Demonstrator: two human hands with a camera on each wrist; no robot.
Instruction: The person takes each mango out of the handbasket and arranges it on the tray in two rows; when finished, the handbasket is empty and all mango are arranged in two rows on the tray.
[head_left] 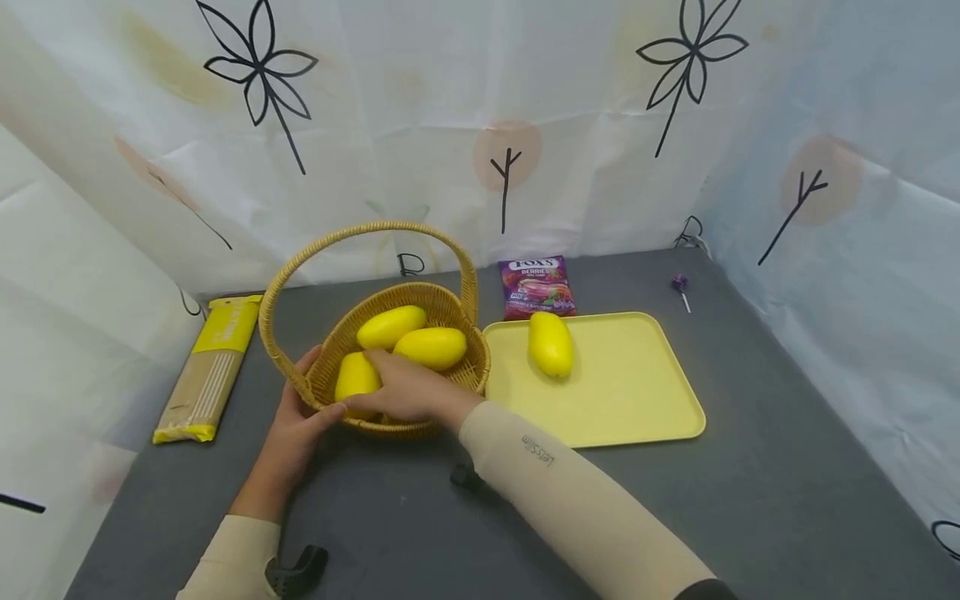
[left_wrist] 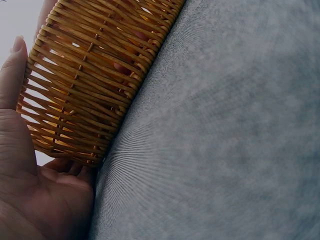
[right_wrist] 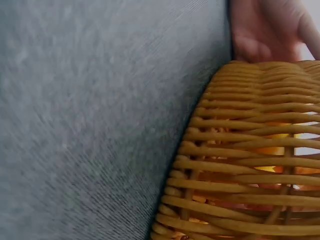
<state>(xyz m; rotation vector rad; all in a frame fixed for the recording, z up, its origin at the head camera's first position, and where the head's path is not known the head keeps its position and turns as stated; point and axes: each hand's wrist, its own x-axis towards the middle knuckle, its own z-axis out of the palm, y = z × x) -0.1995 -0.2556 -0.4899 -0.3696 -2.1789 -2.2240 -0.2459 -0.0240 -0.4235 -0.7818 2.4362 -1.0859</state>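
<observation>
Gray surface (head_left: 405, 517): basket (head_left: 441, 303) is gripped by left hand (head_left: 294, 433), nearest fruit (head_left: 356, 375) by right hand (head_left: 412, 388), fingers clamped; apparent placement, likely requiring careful release.

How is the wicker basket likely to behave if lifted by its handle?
The basket probably holds its shape, since its handle arches up unsupported. The open weave suggests it is light for its size. The three yellow fruits inside look smooth and rounded, so they may roll if it tilts.
</observation>
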